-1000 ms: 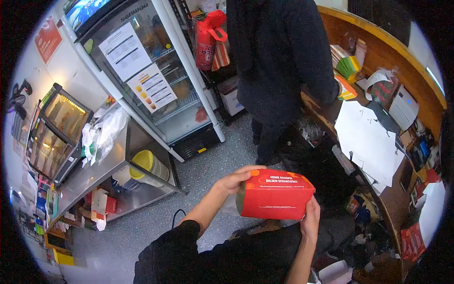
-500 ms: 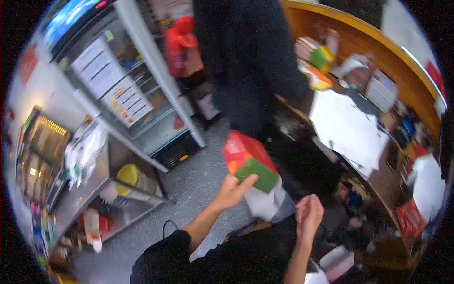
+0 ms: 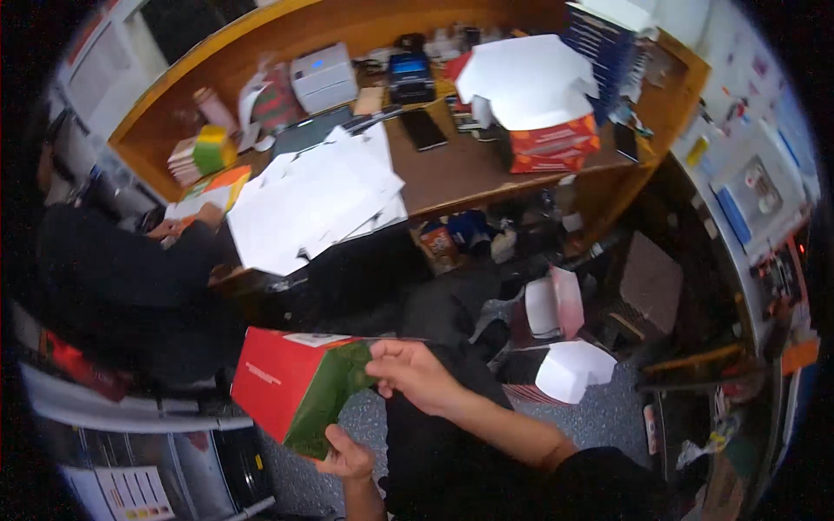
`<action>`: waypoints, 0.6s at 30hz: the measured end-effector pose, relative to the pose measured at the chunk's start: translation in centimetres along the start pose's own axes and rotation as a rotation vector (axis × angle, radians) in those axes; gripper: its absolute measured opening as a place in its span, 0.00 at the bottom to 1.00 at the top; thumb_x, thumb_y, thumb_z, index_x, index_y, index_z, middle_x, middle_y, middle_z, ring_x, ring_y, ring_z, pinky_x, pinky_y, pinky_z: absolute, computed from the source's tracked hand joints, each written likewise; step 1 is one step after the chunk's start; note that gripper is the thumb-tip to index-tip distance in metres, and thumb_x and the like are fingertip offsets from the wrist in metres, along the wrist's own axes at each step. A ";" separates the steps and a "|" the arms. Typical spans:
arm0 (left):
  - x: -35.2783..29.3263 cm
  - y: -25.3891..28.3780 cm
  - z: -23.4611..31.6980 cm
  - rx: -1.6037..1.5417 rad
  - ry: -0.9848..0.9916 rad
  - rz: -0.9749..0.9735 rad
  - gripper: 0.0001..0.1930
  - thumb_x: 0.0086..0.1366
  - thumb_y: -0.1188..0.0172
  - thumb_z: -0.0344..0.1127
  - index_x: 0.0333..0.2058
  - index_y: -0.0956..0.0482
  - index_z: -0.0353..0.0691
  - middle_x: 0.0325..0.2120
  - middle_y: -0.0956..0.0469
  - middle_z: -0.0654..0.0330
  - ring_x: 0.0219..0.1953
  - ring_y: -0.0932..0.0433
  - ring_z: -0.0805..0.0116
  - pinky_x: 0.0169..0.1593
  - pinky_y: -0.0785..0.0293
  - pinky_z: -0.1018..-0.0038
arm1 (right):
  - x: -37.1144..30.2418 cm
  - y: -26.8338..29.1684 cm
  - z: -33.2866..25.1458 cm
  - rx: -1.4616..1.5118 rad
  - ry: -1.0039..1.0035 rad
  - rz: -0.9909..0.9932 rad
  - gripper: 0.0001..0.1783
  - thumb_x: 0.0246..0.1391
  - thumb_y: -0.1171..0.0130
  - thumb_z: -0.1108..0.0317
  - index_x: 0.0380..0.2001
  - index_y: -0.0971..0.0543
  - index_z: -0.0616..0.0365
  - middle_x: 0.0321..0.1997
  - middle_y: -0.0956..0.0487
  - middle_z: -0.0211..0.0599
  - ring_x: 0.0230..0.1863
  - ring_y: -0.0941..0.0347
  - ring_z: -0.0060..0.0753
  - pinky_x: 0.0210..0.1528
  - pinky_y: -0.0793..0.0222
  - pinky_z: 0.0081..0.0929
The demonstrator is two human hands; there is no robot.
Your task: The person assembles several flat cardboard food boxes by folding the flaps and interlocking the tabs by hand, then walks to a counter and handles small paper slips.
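A red and green paperboard box point(image 3: 276, 382) is held tilted in front of me, its green end turned toward my right. My left hand point(image 3: 349, 456) grips the lower edge of that end, with the thumb on the green board and the other fingers mostly hidden. At the upper right corner, my right hand point(image 3: 410, 375) pinches the edge of the green part with thumb and fingers. The inside of the box cannot be seen.
A brown desk point(image 3: 434, 184) runs ahead, bearing flat white sheets point(image 3: 304, 204), a white printer point(image 3: 323, 78), a phone point(image 3: 423, 130) and a red carton point(image 3: 553, 146). A person in dark clothes point(image 3: 122, 269) works at left. Open cartons point(image 3: 573, 372) sit at lower right.
My view has swung to the right toward the desk. My right hand, apart from the box before, now pinches its green end. My left hand has kept hold of the box.
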State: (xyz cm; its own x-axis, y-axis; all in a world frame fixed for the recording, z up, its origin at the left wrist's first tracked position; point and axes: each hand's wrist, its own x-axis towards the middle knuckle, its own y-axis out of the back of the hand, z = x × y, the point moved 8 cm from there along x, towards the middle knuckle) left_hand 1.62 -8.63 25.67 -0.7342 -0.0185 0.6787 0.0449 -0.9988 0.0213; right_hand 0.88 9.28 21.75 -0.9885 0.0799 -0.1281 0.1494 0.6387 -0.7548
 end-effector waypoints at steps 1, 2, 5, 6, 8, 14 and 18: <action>-0.2 -0.3 0.0 0.137 -0.017 -0.048 0.24 0.68 0.53 0.25 0.60 0.44 0.23 0.57 0.34 0.41 0.55 0.29 0.51 0.57 0.30 0.61 | -0.2 0.1 0.3 0.001 0.023 0.028 0.06 0.56 0.39 0.68 0.35 0.23 0.56 0.28 0.24 0.25 0.27 0.30 0.15 0.28 0.34 0.16; -0.3 -0.6 0.2 0.133 -0.045 -0.059 0.23 0.68 0.53 0.26 0.58 0.43 0.21 0.56 0.34 0.39 0.55 0.29 0.51 0.58 0.31 0.61 | -0.6 -0.3 -1.4 -0.294 0.288 0.064 0.06 0.55 0.38 0.69 0.33 0.23 0.58 0.26 0.24 0.26 0.26 0.29 0.15 0.27 0.33 0.17; -0.9 0.4 -1.7 0.127 -0.132 0.065 0.22 0.69 0.51 0.28 0.57 0.41 0.22 0.55 0.33 0.39 0.53 0.27 0.53 0.55 0.28 0.62 | -1.6 -2.6 -2.2 -0.578 0.485 0.073 0.07 0.57 0.39 0.73 0.29 0.26 0.61 0.26 0.26 0.24 0.27 0.30 0.11 0.26 0.33 0.14; -0.9 -0.3 -1.6 0.105 -0.132 0.045 0.22 0.69 0.51 0.28 0.57 0.41 0.22 0.55 0.33 0.39 0.53 0.27 0.53 0.55 0.28 0.62 | -1.1 -2.4 -1.3 -0.433 0.363 0.053 0.07 0.58 0.39 0.71 0.29 0.26 0.61 0.25 0.26 0.24 0.26 0.31 0.11 0.26 0.34 0.14; -1.2 -2.2 -3.2 0.162 0.091 -0.070 0.20 0.69 0.52 0.31 0.55 0.37 0.24 0.51 0.30 0.41 0.51 0.26 0.51 0.52 0.29 0.61 | -0.7 -1.7 -0.7 -0.285 0.262 0.053 0.08 0.59 0.40 0.69 0.29 0.26 0.60 0.24 0.26 0.24 0.25 0.31 0.11 0.25 0.35 0.14; -1.5 -4.5 -5.6 0.306 0.171 -0.507 0.14 0.65 0.51 0.27 0.49 0.28 0.30 0.50 0.27 0.46 0.48 0.26 0.50 0.51 0.30 0.62 | 0.4 1.9 -0.6 -0.536 0.106 -0.063 0.10 0.61 0.42 0.64 0.32 0.23 0.59 0.22 0.26 0.23 0.23 0.33 0.10 0.21 0.36 0.15; 0.7 -6.9 -2.6 0.361 -0.054 -0.706 0.14 0.59 0.48 0.24 0.45 0.24 0.32 0.51 0.27 0.46 0.51 0.27 0.48 0.53 0.31 0.60 | -1.7 3.2 -7.9 -0.509 0.193 -0.090 0.26 0.65 0.52 0.54 0.60 0.35 0.57 0.41 0.22 0.33 0.24 0.32 0.09 0.22 0.37 0.11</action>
State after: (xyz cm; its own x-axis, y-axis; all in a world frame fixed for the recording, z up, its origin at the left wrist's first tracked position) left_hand -0.90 -1.88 24.10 -0.6378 0.6250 0.4502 -0.1952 -0.6965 0.6905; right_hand 2.83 17.22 24.61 -0.9901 0.1162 0.0787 0.0824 0.9352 -0.3443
